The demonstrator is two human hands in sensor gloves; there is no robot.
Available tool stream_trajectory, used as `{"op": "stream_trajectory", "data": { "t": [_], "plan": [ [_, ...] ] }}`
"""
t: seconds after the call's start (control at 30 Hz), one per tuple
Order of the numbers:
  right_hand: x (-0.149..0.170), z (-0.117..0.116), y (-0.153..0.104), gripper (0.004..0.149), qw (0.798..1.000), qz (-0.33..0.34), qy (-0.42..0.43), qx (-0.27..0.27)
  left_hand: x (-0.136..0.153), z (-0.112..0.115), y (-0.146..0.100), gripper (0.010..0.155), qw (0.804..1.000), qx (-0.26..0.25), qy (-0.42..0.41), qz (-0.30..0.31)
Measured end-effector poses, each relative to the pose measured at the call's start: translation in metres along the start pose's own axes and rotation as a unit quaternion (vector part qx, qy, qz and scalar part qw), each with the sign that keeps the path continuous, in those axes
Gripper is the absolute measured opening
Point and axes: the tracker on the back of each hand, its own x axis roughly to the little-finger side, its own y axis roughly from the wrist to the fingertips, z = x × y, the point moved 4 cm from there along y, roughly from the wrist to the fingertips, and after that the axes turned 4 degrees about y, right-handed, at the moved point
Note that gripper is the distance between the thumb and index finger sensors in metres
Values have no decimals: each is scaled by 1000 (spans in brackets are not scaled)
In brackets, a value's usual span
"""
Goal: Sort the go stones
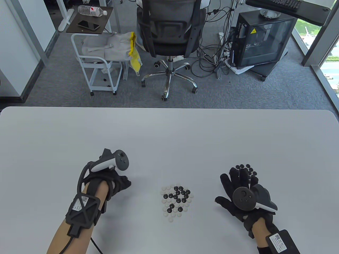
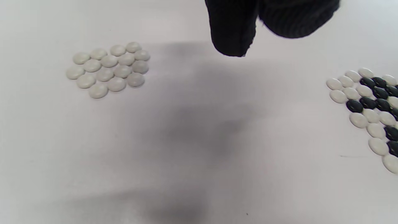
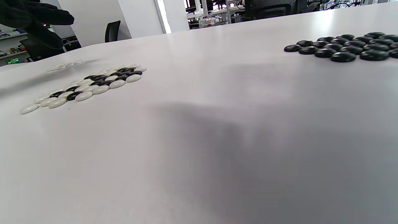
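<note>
A mixed pile of black and white Go stones (image 1: 176,199) lies at the table's near middle, also seen in the left wrist view (image 2: 370,109) and the right wrist view (image 3: 87,86). A group of white stones (image 2: 108,70) lies left of it, hidden under my left hand (image 1: 125,183) in the table view. That hand hovers with loosely curled fingers (image 2: 233,34), and no stone shows between them. A group of black stones (image 1: 246,169) (image 3: 342,48) lies at the right. My right hand (image 1: 235,182) is spread flat just in front of them, holding nothing.
The white table (image 1: 169,132) stretches bare toward its far edge. Beyond it on the carpet stand an office chair (image 1: 169,34), a white cart (image 1: 98,60) and a computer case (image 1: 262,39).
</note>
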Motion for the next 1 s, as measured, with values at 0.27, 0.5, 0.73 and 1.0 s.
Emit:
{"op": "stream_trajectory", "data": {
  "t": [0.27,0.5,0.73,1.0],
  "plan": [
    [-1,0,0,85,1000,3,-1,1,-70,10,9,63,995,14,60,74],
    [0,0,-1,85,1000,2,1,4,-103,21,35,68,992,35,65,101],
    [0,1,-2,85,1000,3,2,2,-108,33,44,68,990,40,84,103],
    [1,2,-4,85,1000,3,4,3,-18,67,10,64,998,32,22,45]
  ]
}}
